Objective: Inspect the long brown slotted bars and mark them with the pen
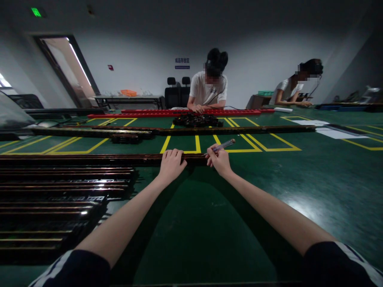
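A long, dark rail (119,159) with copper-coloured lines lies crosswise on the green table. My left hand (172,164) is closed over it near its right end, fingers over the far side and thumb at the near side. Pinched in my right hand (220,160) is a clear pen-like stick (225,145), its upper end slanting up to the right. Its lower tip is at the rail's right end, but my fingers partly hide the contact.
Several similar dark strips (66,207) lie at the left. Beyond are another long rail (239,130), a heap of small black parts (196,119), red rails (143,113) and white papers (341,133). One person (209,85) works opposite, another (289,89) at far right.
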Motion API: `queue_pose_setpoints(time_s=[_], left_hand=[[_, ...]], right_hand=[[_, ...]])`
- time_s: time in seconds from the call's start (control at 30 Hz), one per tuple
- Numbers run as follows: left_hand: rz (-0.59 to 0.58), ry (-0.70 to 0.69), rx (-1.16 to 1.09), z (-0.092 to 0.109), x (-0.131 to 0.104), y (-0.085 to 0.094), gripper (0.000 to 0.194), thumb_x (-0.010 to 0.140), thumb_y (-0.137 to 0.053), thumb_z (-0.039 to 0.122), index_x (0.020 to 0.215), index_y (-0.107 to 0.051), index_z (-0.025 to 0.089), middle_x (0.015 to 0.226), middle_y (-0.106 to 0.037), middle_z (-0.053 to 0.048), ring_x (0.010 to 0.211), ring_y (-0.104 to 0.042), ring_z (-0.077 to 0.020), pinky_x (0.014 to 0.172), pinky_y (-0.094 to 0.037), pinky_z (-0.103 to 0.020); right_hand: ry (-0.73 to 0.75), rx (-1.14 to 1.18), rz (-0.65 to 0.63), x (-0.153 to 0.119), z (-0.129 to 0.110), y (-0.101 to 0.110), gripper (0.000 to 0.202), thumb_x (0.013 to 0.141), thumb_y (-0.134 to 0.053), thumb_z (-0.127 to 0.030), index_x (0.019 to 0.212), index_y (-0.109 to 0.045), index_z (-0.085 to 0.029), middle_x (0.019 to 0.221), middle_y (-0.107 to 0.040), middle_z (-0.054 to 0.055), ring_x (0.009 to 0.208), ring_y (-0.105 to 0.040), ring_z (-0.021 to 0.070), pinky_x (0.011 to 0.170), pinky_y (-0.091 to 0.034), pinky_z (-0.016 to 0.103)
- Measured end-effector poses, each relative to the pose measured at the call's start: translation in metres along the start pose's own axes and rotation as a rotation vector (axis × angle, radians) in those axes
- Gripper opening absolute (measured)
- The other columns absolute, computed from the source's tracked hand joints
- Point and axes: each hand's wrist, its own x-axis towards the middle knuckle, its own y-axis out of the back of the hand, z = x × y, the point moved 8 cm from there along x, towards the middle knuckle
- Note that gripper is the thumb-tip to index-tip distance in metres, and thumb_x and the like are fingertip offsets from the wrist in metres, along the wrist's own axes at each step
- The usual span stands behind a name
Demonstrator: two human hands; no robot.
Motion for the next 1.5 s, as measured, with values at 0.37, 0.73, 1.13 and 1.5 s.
queue_pose_setpoints(time_s=[0.37,0.73,1.13,1.5], left_hand=[[-0.012,-0.035,-0.005,0.0018,-0.0002,-0.0019,0.037,0.090,-0.039,0.019,0.121,-0.057,0.014,0.117,-0.064,-0.011,0.111,-0.056,-0.0259,0.105,-0.035,-0.046],[0.020,-0.057,0.004,0.0010,-0.0013,-0.0037,0.037,0.090,-0.038,0.017,0.121,-0.058,0.015,0.115,-0.064,-0.010,0.108,-0.057,-0.0250,0.105,-0.036,-0.045],[0.012,-0.066,-0.008,0.0011,-0.0014,-0.0047,0.040,0.090,-0.036,0.017,0.123,-0.057,0.012,0.117,-0.064,-0.012,0.110,-0.056,-0.0248,0.105,-0.035,-0.045],[0.008,-0.061,-0.032,0.0006,-0.0013,-0.0041,0.039,0.090,-0.036,0.017,0.122,-0.057,0.014,0.117,-0.064,-0.011,0.110,-0.056,-0.0246,0.106,-0.035,-0.046]], right_hand=[[0.014,-0.035,0.031,-0.0004,0.0010,0.0037,0.038,0.085,-0.053,-0.056,0.079,-0.051,-0.019,0.065,-0.060,0.001,0.043,-0.058,0.0096,0.036,-0.047,0.021],[-0.003,-0.015,0.047,-0.0005,0.0009,0.0057,0.037,0.085,-0.054,-0.055,0.079,-0.050,-0.019,0.063,-0.059,0.000,0.043,-0.058,0.0095,0.034,-0.046,0.019],[-0.070,-0.026,0.055,-0.0021,-0.0046,0.0042,0.039,0.077,-0.064,-0.055,0.077,-0.053,-0.018,0.064,-0.060,0.001,0.044,-0.058,0.0097,0.037,-0.049,0.020],[-0.066,-0.051,0.071,-0.0019,-0.0073,0.0050,0.046,0.075,-0.060,-0.062,0.079,-0.055,-0.017,0.066,-0.061,0.003,0.044,-0.059,0.0111,0.036,-0.049,0.022]])
